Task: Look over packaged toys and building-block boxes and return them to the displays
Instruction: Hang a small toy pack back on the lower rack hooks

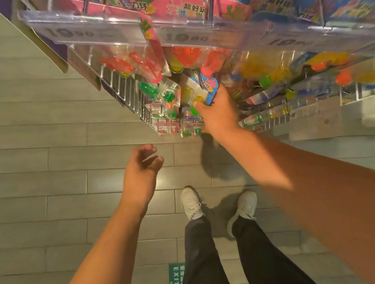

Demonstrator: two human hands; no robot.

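**A:** Nearest the lens, the two bare forearms are reaching forward over the wood-plank floor [32, 138]; below them the dark trousers and the white shoes [191, 202] are standing beside a green exit sticker [176, 276]. Which hand is doing the work?

**B:** The right hand [219, 113]. It is gripping a packaged toy [209, 89], a blue-edged card with a clear blister, thumb on the near face and fingers curled behind the card's far side. The left hand [142, 169] is hanging lower and nearer the body, fingers loosely curled and holding nothing.

**A:** Where is the packaged toy lying relative to the display?

**B:** It is sitting just beyond the right hand's fingertips, its long axis running up and away from the hand toward the hanging rows. It is being held in the gap between the red-toy packs [142, 63] on the left and the yellow-toy packs [266, 65] on the right, below the clear price rail [194, 35]. The right hand is the nearer one by far; the left is well apart from the rack.

**A:** So the coming move is turning on that gap?

**B:** Probably: the card's top would need to meet a peg there, judging from the task.

**A:** What is staying uncertain?

**B:** The peg itself is hidden behind the neighbouring packs, the card's hang hole is not visible, and the right hand's fingers are concealed behind the card. The wire basket [131, 96] of small packs is blurring into glare, and the upper pink cards [180, 3] are cut off by the frame edge.
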